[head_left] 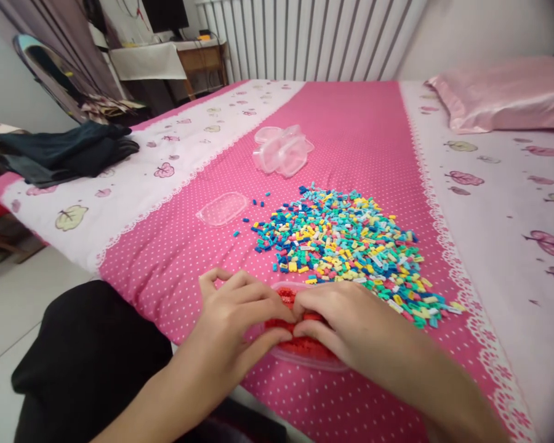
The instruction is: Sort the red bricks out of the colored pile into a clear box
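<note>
A clear plastic container [325, 364] full of small red building bricks [307, 347] sits on the bed near its front edge. Over it my left hand [240, 314] bends its thumb and fingers together, tips just above the red bricks. My right hand [341, 314] comes from the other side, thumb and fingers curled in, its tips meeting those of the left. Whatever lies between the fingertips is too small or hidden to make out. Just beyond the container spreads a large pile of small mixed-colour building bricks [351, 237], mostly blue, green, yellow and pink.
A clear oval lid [224, 208] lies left of the pile, with a few stray blue bricks nearby. Several clear containers [284, 151] are heaped farther back. Dark folded clothes [69, 151] rest on the bed's left edge, a pink pillow [508, 95] at the far right.
</note>
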A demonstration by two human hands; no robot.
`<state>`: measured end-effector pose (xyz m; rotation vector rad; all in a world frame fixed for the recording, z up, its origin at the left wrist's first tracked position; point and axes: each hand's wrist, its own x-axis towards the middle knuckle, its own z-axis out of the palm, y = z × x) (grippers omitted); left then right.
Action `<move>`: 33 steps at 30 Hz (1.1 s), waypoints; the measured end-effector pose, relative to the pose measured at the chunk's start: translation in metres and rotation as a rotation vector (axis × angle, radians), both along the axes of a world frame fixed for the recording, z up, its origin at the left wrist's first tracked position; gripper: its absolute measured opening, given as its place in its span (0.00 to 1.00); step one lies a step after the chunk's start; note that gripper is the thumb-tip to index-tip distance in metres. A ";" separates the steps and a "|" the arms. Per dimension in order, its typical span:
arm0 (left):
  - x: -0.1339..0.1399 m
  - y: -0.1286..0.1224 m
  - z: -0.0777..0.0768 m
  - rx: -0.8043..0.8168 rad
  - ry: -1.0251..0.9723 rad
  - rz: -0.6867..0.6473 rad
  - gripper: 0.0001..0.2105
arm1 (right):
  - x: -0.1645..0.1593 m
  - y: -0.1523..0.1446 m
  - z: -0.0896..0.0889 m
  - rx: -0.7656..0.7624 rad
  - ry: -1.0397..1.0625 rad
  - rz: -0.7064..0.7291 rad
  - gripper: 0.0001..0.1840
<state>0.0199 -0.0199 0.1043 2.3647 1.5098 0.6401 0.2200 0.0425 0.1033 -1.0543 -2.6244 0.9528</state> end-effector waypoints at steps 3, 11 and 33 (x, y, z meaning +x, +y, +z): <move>0.003 0.002 0.000 -0.006 -0.007 0.007 0.02 | 0.000 0.002 -0.002 -0.023 0.084 0.012 0.10; 0.002 0.002 0.002 -0.037 0.016 0.033 0.03 | 0.008 0.009 -0.002 -0.172 0.271 -0.056 0.08; -0.006 0.007 0.003 -0.021 0.093 -0.045 0.05 | 0.005 0.005 0.004 -0.103 0.329 0.036 0.12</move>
